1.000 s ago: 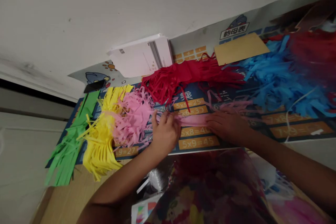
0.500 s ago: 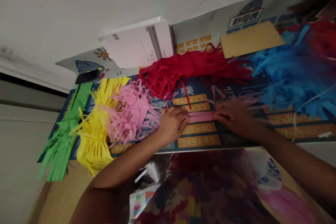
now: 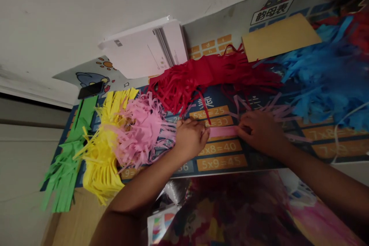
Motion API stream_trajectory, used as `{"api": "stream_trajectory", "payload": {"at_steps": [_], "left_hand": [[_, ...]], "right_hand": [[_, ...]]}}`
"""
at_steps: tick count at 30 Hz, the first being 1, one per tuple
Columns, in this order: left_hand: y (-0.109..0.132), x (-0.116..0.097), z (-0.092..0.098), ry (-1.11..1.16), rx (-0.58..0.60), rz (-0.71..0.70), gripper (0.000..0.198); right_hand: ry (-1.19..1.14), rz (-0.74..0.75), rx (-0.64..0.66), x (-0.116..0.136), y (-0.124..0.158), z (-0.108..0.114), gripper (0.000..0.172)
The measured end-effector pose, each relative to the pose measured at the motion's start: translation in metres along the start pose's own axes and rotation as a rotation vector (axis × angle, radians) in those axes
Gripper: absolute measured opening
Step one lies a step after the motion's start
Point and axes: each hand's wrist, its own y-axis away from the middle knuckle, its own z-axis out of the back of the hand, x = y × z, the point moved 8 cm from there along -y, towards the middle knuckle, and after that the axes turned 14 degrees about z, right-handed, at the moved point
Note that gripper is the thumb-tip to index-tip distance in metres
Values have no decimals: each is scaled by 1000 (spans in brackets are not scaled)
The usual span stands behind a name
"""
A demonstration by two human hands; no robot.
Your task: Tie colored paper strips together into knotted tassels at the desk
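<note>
A pink paper strip [image 3: 223,132] lies flat on the times-table mat [image 3: 221,163], right between the two hands. The left hand [image 3: 190,138] and the right hand [image 3: 259,132] are half closed, fingers at each end of the strip. You cannot tell if they pinch it.

A home study corner, a children's multiplication-table mat [image 3: 221,163] covering a wooden desk [image 3: 77,215], a white plaster wall [image 3: 86,11] rising behind, a smartphone [image 3: 90,90] lying on the mat, a stack of white booklets [image 3: 144,50] leaning against the wall, bright cut-paper fringes [image 3: 138,134] spreading across the mat
</note>
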Motion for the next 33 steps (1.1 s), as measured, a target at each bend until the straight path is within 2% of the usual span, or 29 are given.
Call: {"api": "stream_trajectory", "payload": {"at_steps": [3,6,9,12,15,19,22,26,29,33], "left_hand": [[0,1,0,-29,-33,7,31],[6,-2,9,-80,-161,-52,21],[20,-20,14,-123,-203,-318,16],[30,-32,14,-178,-143,-469,17],[27,-37,15,-218,-130,-464,22],[17,-38,15,-206,-164,-426,18],[14,-36,17,-204,-236,-398,18],[26,-32,20,-209,-312,-406,19],[38,-25,20,-169,-295,-425,14],[35,-7,21,16,-224,-279,13]], "right_hand": [[17,-16,17,-1,-1,-1,24],[107,-1,-72,6,0,15,15],[203,205,-148,32,1,31,12],[212,456,-40,54,2,24,13],[238,522,20,54,-3,16,18],[244,403,15,45,-19,21,25],[274,361,31,55,-25,26,20],[272,433,11,67,-16,20,23],[238,434,-29,52,-1,14,21],[60,324,-130,12,11,13,17]]}}
